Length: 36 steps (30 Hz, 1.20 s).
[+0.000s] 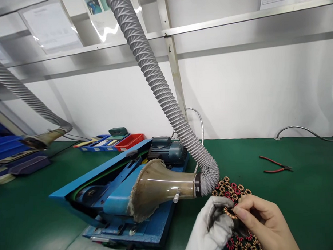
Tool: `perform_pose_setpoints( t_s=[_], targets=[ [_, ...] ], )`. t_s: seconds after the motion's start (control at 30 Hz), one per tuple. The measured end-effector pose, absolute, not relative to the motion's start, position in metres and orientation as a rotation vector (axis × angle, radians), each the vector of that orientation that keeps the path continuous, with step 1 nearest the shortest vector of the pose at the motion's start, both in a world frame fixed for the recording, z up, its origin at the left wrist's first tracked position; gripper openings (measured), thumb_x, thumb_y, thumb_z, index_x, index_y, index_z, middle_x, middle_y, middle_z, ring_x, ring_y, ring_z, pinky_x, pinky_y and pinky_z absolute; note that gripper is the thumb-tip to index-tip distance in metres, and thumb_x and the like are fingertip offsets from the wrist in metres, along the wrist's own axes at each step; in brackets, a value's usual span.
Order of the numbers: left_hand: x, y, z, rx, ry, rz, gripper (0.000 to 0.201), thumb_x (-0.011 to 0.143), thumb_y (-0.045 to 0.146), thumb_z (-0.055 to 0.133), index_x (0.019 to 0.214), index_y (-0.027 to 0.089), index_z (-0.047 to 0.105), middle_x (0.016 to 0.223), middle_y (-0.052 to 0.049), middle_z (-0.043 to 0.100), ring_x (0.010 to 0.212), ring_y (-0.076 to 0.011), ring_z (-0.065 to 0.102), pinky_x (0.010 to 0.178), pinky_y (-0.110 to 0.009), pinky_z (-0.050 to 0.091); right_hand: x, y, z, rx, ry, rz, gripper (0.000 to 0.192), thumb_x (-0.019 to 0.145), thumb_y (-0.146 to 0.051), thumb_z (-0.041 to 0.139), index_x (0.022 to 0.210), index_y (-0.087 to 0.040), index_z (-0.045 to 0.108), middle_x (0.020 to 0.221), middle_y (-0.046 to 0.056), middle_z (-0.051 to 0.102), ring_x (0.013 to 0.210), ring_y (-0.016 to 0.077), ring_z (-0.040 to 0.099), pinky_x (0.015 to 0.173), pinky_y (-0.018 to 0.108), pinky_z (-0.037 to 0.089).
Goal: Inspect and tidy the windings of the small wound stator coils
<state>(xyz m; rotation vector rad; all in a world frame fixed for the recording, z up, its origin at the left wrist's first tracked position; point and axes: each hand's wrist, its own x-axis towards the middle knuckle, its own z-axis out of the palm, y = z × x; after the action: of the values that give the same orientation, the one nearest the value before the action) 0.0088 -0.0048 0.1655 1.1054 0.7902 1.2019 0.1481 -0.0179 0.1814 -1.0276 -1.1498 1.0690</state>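
My left hand [212, 227], in a white work glove with darkened fingertips, is closed on a small copper-wound ring coil [230, 213]. From the other side, the bare thumb and fingers of my right hand [261, 223] pinch the same coil. Part of the ring is hidden by the fingers. Beneath and around both hands, many small wound cores [249, 249] with copper and red spokes lie on the green table.
A blue belt machine [117, 200] with a motor [165, 152] stands left of my hands. Its extraction funnel [156, 186] joins a grey flexible hose [159, 81]. Red-handled pliers [277, 166] lie at the right. Farther back are a red bin [130, 142] and blue bins [98, 144].
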Motion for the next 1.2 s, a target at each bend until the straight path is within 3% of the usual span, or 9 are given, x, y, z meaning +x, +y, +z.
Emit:
perform_pose_setpoints(
  t_s=[0.2, 0.5, 0.7, 0.9, 1.03, 1.2],
  targets=[
    [0.011, -0.004, 0.166, 0.994, 0.769, 1.181, 0.048, 0.065, 0.060, 0.080, 0.088, 0.018, 0.074, 0.073, -0.002, 0.067, 0.069, -0.0152, 0.057, 0.068, -0.025, 0.045, 0.144, -0.019, 0.184, -1.019, -1.092, 1.067, 0.035, 0.076, -0.046, 0.077, 0.058, -0.018, 0.067, 0.056, -0.002, 0.052, 0.054, 0.0135, 0.039, 0.053, 0.025, 0.031],
    [0.013, 0.002, 0.159, 0.973, 0.684, 1.122, 0.047, 0.069, 0.059, 0.077, 0.085, 0.015, 0.072, 0.079, -0.003, 0.064, 0.074, -0.0156, 0.053, 0.074, -0.027, 0.041, 0.144, -0.018, 0.179, -1.023, -1.119, 1.121, 0.046, 0.081, -0.059, 0.069, 0.063, -0.018, 0.061, 0.059, -0.004, 0.045, 0.055, 0.0126, 0.034, 0.051, 0.023, 0.029],
    [0.012, 0.002, 0.156, 0.964, 0.683, 1.104, 0.048, 0.069, 0.059, 0.077, 0.085, 0.015, 0.070, 0.072, 0.000, 0.058, 0.066, -0.0110, 0.045, 0.065, -0.024, 0.037, 0.141, -0.019, 0.177, -1.004, -1.095, 1.174, 0.044, 0.080, -0.059, 0.069, 0.062, -0.019, 0.061, 0.057, -0.004, 0.042, 0.051, 0.0122, 0.035, 0.047, 0.022, 0.030],
    [0.013, 0.004, 0.154, 0.977, 0.695, 1.123, 0.051, 0.069, 0.063, 0.075, 0.086, 0.015, 0.071, 0.073, -0.002, 0.060, 0.069, -0.0139, 0.049, 0.067, -0.026, 0.039, 0.136, -0.018, 0.184, -1.069, -1.000, 1.080, 0.048, 0.076, -0.061, 0.072, 0.060, -0.018, 0.059, 0.055, -0.006, 0.041, 0.052, 0.0114, 0.030, 0.049, 0.021, 0.027],
    [0.013, 0.004, 0.153, 1.026, 0.728, 1.130, 0.050, 0.070, 0.063, 0.074, 0.086, 0.016, 0.071, 0.076, -0.003, 0.062, 0.074, -0.0162, 0.052, 0.071, -0.027, 0.042, 0.134, -0.017, 0.187, -1.135, -0.985, 1.012, 0.041, 0.077, -0.054, 0.072, 0.060, -0.019, 0.058, 0.055, -0.006, 0.043, 0.053, 0.0117, 0.033, 0.050, 0.022, 0.030],
    [0.010, 0.001, 0.158, 1.063, 0.788, 1.107, 0.055, 0.067, 0.068, 0.072, 0.087, 0.017, 0.071, 0.071, -0.001, 0.061, 0.063, -0.0127, 0.050, 0.062, -0.024, 0.042, 0.136, -0.020, 0.186, -1.181, -0.986, 0.862, 0.018, 0.077, -0.038, 0.070, 0.069, -0.025, 0.062, 0.057, -0.007, 0.048, 0.055, 0.0124, 0.043, 0.053, 0.020, 0.035]
  ],
)
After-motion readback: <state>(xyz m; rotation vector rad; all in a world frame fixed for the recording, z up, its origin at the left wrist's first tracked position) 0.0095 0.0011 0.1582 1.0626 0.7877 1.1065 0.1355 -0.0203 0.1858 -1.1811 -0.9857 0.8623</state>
